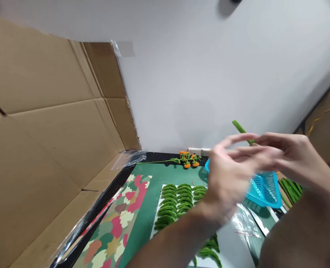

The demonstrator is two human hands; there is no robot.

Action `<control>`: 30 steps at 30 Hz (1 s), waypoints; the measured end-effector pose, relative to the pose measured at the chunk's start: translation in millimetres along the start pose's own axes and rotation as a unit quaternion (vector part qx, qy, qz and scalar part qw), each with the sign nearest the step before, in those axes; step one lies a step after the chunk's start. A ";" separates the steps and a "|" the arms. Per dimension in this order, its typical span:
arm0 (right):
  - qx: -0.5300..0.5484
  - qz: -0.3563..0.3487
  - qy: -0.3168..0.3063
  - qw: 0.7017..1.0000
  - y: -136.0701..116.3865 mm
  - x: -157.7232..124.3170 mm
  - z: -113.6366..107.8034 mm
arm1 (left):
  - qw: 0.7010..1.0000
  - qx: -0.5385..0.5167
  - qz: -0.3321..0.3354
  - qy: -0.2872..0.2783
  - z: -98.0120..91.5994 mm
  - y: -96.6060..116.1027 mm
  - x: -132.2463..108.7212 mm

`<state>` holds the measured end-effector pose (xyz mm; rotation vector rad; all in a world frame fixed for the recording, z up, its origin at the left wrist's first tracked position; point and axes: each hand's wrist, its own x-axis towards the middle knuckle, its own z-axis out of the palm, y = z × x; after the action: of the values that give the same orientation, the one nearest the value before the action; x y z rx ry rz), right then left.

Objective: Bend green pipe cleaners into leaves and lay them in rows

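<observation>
Both hands meet above a blue plastic basket point(262, 190) at the right of the head view. A short bundle of fuzzy green pipe cleaners point(239, 126) sticks up from between them. My right hand point(295, 152) is closed, its fingertips pinched on the bundle's lower end. Reaching across to it, my left hand point(228, 178) is smeared by motion, and its grip cannot be made out. Below the left forearm, a white board point(228, 242) carries rows of curved green pipe cleaner pieces point(167, 208), partly covered by the arm.
Orange flowers on green stems point(187, 160) lie at the back of the green mat point(153, 178). A patterned sheet point(117, 223) and a cardboard wall point(42, 130) are on the left. Clear plastic bags point(244, 221), a white-handled tool point(259, 221) and more green stems point(291, 190) lie right.
</observation>
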<state>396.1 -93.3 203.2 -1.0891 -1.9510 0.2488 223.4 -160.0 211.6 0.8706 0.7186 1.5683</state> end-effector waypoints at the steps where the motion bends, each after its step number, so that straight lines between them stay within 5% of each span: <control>1: 0.016 0.012 -0.011 1.000 -1.1 1.4 1.7 | 1.000 -0.008 -0.005 -0.007 -7.5 2.6 9.1; 8: 0.100 -0.001 -0.040 0.994 -15.1 13.3 21.2 | 0.999 -0.003 0.041 0.032 -55.6 12.9 41.5; 30: 0.279 0.039 0.020 0.959 -54.3 35.4 85.4 | 0.989 0.082 0.114 0.050 -74.3 19.4 40.8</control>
<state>289.8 -79.7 201.2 -0.7850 -1.6520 0.7639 147.3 -122.1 193.8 1.0294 0.8521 1.7846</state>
